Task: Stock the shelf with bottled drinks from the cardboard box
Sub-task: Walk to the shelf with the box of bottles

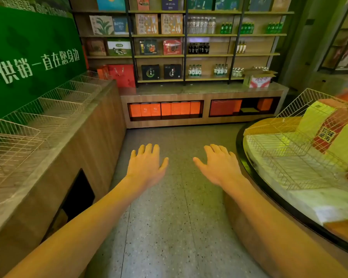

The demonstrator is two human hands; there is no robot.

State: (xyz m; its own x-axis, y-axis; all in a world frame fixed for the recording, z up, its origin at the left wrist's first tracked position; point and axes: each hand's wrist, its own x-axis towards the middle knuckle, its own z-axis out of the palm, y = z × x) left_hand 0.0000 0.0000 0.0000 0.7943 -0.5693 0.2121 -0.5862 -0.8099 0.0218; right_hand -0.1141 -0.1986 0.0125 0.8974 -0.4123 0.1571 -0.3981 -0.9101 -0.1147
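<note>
An open cardboard box [258,78] with red and white print stands on the counter at the far right, under the shelf [207,78]. Bottle caps show above its flaps. Groups of bottled drinks [195,70] stand on the lowest shelf board, with more bottles on the boards above. My left hand [146,164] and my right hand [219,164] are stretched out in front of me over the floor, palms down, fingers straight, holding nothing. Both are far from the box and the shelf.
A wooden counter with wire baskets [48,109] runs along the left under a green sign. A round display with a wire basket [301,137] and yellow packages is at the right. The speckled floor [175,217] leads to the back counter [201,90].
</note>
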